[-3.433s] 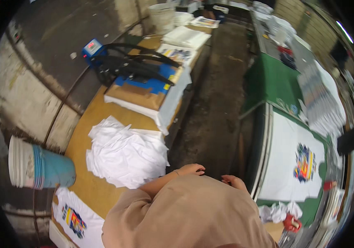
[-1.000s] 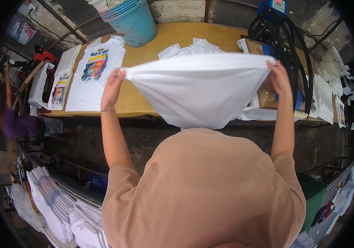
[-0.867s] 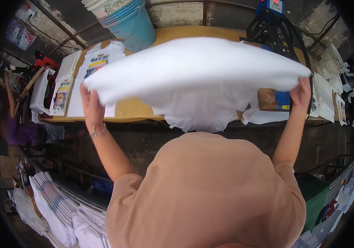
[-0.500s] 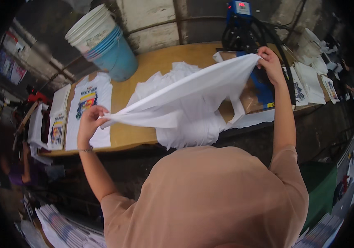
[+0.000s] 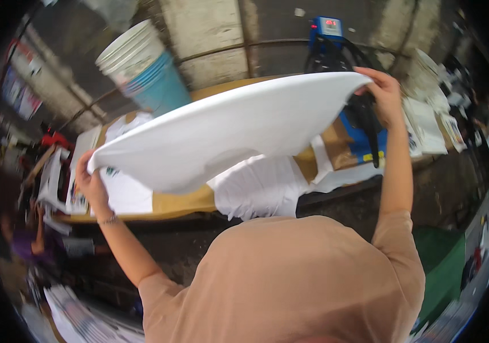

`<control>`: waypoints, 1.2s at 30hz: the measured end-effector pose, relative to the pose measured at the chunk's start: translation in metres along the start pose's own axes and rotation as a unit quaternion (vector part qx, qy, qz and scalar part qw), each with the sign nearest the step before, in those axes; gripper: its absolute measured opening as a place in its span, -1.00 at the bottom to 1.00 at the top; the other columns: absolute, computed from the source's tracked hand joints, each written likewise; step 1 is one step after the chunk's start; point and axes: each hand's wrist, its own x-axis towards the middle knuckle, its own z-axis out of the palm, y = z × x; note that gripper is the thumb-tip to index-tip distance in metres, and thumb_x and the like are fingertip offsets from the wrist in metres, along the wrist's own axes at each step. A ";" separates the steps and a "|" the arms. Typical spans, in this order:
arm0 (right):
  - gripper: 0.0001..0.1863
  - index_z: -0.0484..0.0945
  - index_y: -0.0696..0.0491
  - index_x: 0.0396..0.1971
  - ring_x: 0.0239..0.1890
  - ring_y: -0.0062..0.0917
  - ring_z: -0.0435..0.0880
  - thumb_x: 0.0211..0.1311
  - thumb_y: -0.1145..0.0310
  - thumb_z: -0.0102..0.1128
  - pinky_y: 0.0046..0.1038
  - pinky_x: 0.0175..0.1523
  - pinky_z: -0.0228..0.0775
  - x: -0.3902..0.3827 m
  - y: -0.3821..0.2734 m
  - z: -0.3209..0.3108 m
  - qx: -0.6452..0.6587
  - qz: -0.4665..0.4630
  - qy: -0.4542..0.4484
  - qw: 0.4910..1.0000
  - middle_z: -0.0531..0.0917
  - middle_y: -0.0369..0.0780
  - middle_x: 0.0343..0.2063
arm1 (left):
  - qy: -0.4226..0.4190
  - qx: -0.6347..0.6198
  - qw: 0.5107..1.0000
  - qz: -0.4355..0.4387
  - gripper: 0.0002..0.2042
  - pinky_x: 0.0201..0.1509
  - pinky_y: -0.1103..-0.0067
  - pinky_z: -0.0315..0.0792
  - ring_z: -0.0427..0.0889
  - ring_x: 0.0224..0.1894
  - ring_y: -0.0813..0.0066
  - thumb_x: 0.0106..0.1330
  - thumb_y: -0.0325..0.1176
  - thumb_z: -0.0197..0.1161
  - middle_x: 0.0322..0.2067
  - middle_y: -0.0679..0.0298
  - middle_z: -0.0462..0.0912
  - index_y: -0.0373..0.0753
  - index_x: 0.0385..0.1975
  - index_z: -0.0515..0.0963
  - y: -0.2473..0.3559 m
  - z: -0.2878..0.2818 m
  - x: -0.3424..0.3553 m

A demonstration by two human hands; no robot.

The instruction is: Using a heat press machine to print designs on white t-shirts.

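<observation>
A white T-shirt hangs stretched wide above the table, its upper edge pulled nearly taut and a curved edge sagging below. At its left corner, my left hand is closed with fingers and thumb pinching the fabric. My right hand grips the other corner, higher up and beside a dark machine. Under the held cloth lies a crumpled heap of white shirts, partly covered by it. A white shirt with a colourful print lies flat at the left, its upper part mostly hidden.
Stacked white and blue buckets stand at the back of the yellow table. A press-like machine with a blue control box is at the back right, near folded white shirts. A person in purple is at far left.
My left hand has moved out to the left and my hands are wider apart. The folded, slanting T-shirt has opened into a broad sheet, now covering more of the table.
</observation>
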 end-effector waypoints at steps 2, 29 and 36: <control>-0.61 0.52 0.20 -0.04 -0.36 -0.62 0.58 0.09 0.59 -0.04 -0.60 -0.17 0.42 -0.005 0.007 -0.010 -0.016 -0.005 0.035 0.999 0.63 -0.21 -0.24 | -0.006 -0.036 0.999 0.002 -0.72 0.13 0.54 0.33 0.51 -0.03 0.43 0.12 -0.64 0.07 -0.12 0.14 0.57 -0.41 -0.14 0.48 0.003 -0.007 -0.006; -0.61 0.45 0.17 0.02 -0.41 -0.77 0.41 0.16 0.63 -0.06 -0.74 -0.32 0.24 -0.063 0.009 -0.018 0.067 0.055 0.068 0.994 0.57 -0.28 -0.15 | 0.019 -0.268 0.953 -0.138 -0.74 0.11 0.53 0.37 0.53 -0.02 0.42 0.31 -0.48 0.07 -0.07 0.11 0.55 -0.45 -0.05 0.43 0.040 0.002 -0.075; -0.76 0.58 0.12 -0.17 -0.54 -0.79 0.41 0.19 0.55 0.01 -0.72 -0.48 0.20 -0.035 0.097 0.065 -0.037 0.153 0.073 0.985 0.59 -0.36 -0.46 | -0.004 -0.190 0.948 -0.256 -0.74 -0.29 0.78 0.37 0.54 -0.32 0.70 0.25 -0.53 0.04 -0.28 0.31 0.62 -0.42 -0.09 0.50 -0.055 0.055 -0.087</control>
